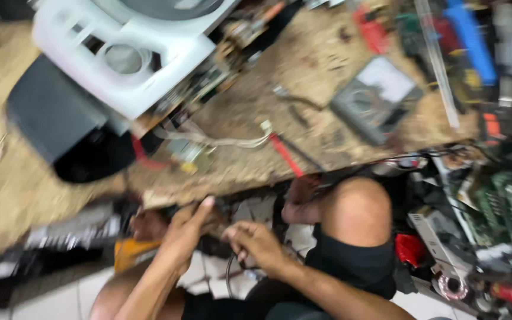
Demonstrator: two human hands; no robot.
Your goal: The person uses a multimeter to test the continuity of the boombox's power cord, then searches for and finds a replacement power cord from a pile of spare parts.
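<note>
Both hands under the workbench edge: left hand and right hand curled, grip unclear; knee crowds right side.

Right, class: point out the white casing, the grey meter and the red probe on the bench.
White casing [149,77], head view, its flat top face.
Grey meter [374,98], head view, middle of its body.
Red probe [285,155], head view, mid-shaft.

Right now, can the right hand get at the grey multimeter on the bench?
Probably yes, with a stretch. The right hand is low, below the bench edge; the multimeter lies face-up above it. Only thin wires and a red probe lie between. The raised knee may crowd the arm.
</note>
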